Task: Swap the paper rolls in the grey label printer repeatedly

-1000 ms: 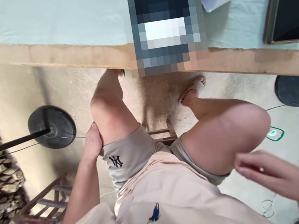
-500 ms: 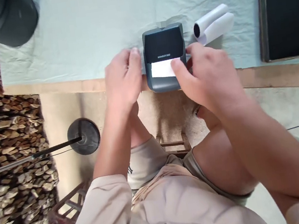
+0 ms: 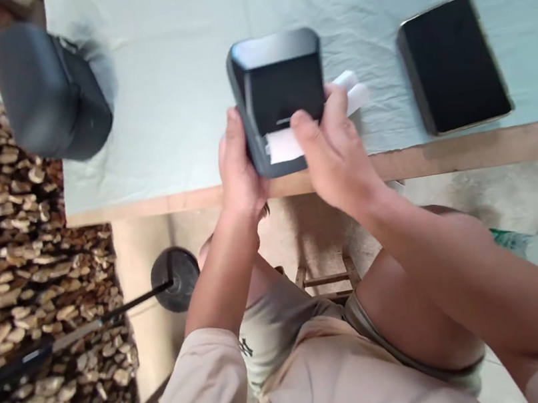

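Both my hands hold a dark label printer (image 3: 287, 94) above the table's front edge, its top face tilted toward me. My left hand (image 3: 240, 169) wraps its left side, thumb along the edge. On its right side, my right hand (image 3: 337, 151) grips with the thumb lying over a strip of white paper (image 3: 283, 145) that sticks out of the printer's slot. Part of that strip is hidden by the thumb. Just behind my right hand lies a white paper roll (image 3: 357, 95), partly covered by the fingers.
A folded dark-screened device (image 3: 456, 66) lies on the pale green tablecloth (image 3: 174, 108) to the right. At the left stands a black case (image 3: 53, 92). Stacked firewood (image 3: 32, 277) and a stand with a round black base (image 3: 175, 279) are at lower left.
My left hand, loosely closed beside the printer before, now grips its side. The printer has been lifted and tilted up. The camera view has shifted, showing more of the table.
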The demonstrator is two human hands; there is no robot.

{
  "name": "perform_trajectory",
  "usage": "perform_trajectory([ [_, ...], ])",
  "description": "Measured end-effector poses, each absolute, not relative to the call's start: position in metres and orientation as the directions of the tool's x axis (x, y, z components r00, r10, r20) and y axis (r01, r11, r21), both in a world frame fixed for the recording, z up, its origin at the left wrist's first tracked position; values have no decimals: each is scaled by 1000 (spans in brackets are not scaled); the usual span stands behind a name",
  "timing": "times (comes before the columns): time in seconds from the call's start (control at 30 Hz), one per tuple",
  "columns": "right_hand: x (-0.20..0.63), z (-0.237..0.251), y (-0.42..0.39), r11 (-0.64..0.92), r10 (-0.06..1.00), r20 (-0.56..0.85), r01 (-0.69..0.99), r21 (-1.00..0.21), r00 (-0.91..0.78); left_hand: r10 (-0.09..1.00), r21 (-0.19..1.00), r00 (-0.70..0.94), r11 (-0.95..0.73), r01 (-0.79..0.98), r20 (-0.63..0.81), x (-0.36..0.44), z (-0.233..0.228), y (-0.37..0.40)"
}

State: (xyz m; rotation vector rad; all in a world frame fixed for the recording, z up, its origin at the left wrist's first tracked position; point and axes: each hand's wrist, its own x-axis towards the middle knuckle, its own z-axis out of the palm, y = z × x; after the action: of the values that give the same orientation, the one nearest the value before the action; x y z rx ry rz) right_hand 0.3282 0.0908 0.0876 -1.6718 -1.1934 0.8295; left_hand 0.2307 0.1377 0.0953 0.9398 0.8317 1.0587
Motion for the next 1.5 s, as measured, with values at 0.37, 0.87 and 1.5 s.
perform_trajectory([
  [0.37,305,82,84,-63,965,119,643,-763,236,887,834,308,439,-334,-344,198,66,160],
  [0.87,342,149,115,1,961,241,874,-487,133,839,731,394,529,-432,-374,197,59,162],
  [1.5,346,130,130,-118,988,59,946,-300,143,764,754,585,546,-364,-272,195,61,158],
])
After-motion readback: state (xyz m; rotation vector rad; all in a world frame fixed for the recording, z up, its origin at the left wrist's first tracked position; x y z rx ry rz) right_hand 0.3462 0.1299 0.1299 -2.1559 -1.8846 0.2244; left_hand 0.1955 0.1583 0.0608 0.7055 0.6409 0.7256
